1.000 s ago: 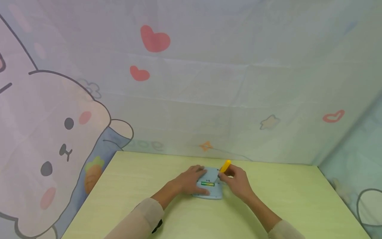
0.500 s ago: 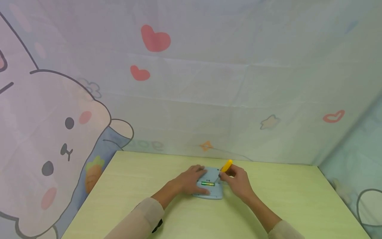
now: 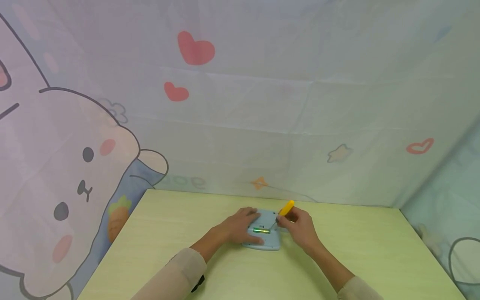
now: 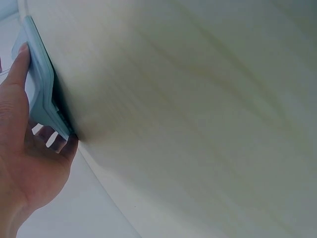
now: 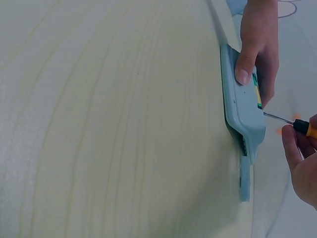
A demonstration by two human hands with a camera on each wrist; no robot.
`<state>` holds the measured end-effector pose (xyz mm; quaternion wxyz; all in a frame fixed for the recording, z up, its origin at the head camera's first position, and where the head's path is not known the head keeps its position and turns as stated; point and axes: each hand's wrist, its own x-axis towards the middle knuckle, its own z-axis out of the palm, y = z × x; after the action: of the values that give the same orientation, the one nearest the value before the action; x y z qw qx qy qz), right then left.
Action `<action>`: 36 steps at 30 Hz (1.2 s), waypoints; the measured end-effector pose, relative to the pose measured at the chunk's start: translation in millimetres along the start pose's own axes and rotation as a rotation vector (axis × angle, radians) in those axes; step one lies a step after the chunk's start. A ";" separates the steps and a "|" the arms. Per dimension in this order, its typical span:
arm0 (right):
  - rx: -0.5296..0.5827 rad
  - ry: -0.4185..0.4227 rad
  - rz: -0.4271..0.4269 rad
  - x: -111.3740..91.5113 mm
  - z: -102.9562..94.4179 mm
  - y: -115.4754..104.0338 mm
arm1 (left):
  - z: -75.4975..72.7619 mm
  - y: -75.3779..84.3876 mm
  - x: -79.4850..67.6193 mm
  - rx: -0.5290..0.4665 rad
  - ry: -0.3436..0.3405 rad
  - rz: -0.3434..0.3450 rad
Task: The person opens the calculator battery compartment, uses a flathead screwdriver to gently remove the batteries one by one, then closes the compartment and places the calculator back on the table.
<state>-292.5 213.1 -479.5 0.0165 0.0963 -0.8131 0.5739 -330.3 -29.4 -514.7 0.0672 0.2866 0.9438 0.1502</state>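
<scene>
A light blue calculator (image 3: 268, 240) lies face down on the table, with a green and yellow battery (image 3: 261, 230) in its open slot. My left hand (image 3: 240, 226) holds the calculator by its left part; in the left wrist view the thumb (image 4: 21, 64) lies on its back and the fingers reach round its edge. My right hand (image 3: 300, 227) pinches a screwdriver with a yellow handle (image 3: 286, 208) and black collar. Its thin metal shaft (image 5: 278, 117) slants down to the battery's right end. A flat light blue piece (image 5: 245, 179) sticks out beside the calculator.
The pale wooden table (image 3: 168, 233) ends at a cloth backdrop (image 3: 262, 125) printed with hearts and a rabbit. A small black object (image 3: 197, 283) shows beside the left sleeve. A dark cable loop (image 3: 451, 260) is at the far right.
My right hand and the screwdriver have shifted slightly to the right. A pale piece now shows at the calculator's right edge. My left hand has stayed in place.
</scene>
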 end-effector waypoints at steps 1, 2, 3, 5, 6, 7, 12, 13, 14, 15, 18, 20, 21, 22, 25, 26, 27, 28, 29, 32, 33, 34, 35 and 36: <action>0.025 -0.007 0.003 0.1 -0.5 0.6 | 0.0 0.0 -0.1 -0.002 0.000 0.001; 0.048 -0.013 0.007 0.0 -0.9 0.9 | 0.1 0.0 -0.1 -0.002 0.002 0.002; 0.068 -0.014 0.011 0.1 -1.4 1.2 | 0.0 0.0 -0.2 -0.003 0.002 0.003; 0.090 -0.013 0.019 0.2 -2.0 1.5 | -0.3 0.3 -0.4 -0.002 0.001 0.004; 0.098 -0.012 0.022 0.4 -2.1 1.7 | -0.5 0.5 -0.5 -0.001 0.000 0.005; 0.102 -0.012 0.023 0.5 -2.2 1.4 | -0.9 0.7 -0.6 -0.003 0.000 0.005; 0.052 0.001 0.007 0.1 -1.0 -1.2 | -0.9 0.4 0.0 -0.005 0.005 0.005; 0.035 0.004 0.003 -0.1 -0.7 -1.8 | -0.7 0.3 0.1 -0.006 0.006 0.005; 0.026 0.007 0.003 -0.3 -0.5 -2.1 | -0.4 0.2 0.2 -0.007 0.005 0.005; 0.024 0.006 0.002 -0.5 -0.4 -2.3 | -0.3 0.3 0.1 -0.009 0.004 0.003; 0.035 -0.001 0.002 -1.1 -0.7 -1.8 | -0.2 0.3 -0.1 -0.020 0.000 -0.001; 0.050 -0.010 0.000 -1.3 -1.1 -1.0 | 0.3 0.0 0.3 -0.024 0.002 -0.003; 0.056 -0.014 -0.004 -1.3 -1.2 -0.7 | 0.4 -0.2 0.6 -0.020 0.003 -0.003; 0.057 -0.014 -0.006 -1.8 -1.2 -0.3 | 0.6 -0.1 0.5 -0.017 0.004 -0.002; 0.065 -0.006 -0.008 -3.4 -0.5 -0.3 | 1.3 -0.1 0.2 -0.007 0.004 0.001; 0.068 -0.001 -0.004 -4.0 -0.3 -0.4 | 1.2 0.0 -0.1 -0.006 0.002 0.001; 0.073 0.004 0.002 -4.7 0.0 -0.5 | 1.1 0.2 -0.4 -0.003 -0.002 0.002; 0.076 0.009 0.011 -5.3 0.2 -0.6 | 1.2 0.3 -0.6 -0.004 -0.003 0.002; 0.080 0.014 0.020 -5.9 0.4 -0.4 | 1.4 0.4 -0.9 -0.005 -0.005 0.003; 0.121 0.018 0.041 -6.9 -0.2 0.9 | 1.3 1.0 -1.9 -0.003 -0.009 0.003; 0.138 0.017 0.050 -7.0 -0.5 1.2 | 1.4 1.2 -2.3 -0.003 -0.008 0.004; 0.150 0.013 0.055 -8.8 -0.8 -2.1 | 1.5 1.3 -2.7 -0.003 -0.008 0.003; 0.166 0.010 0.062 -10.1 -1.2 -4.7 | 1.4 1.4 -3.1 -0.004 -0.008 0.004; 0.176 0.008 0.070 -10.1 -1.3 -4.2 | 1.4 1.6 -3.5 -0.004 -0.007 0.005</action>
<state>-281.9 214.4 -476.5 -0.0087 0.0668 -0.7622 0.6438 -326.3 -29.7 -515.4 0.0709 0.2893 0.9426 0.1512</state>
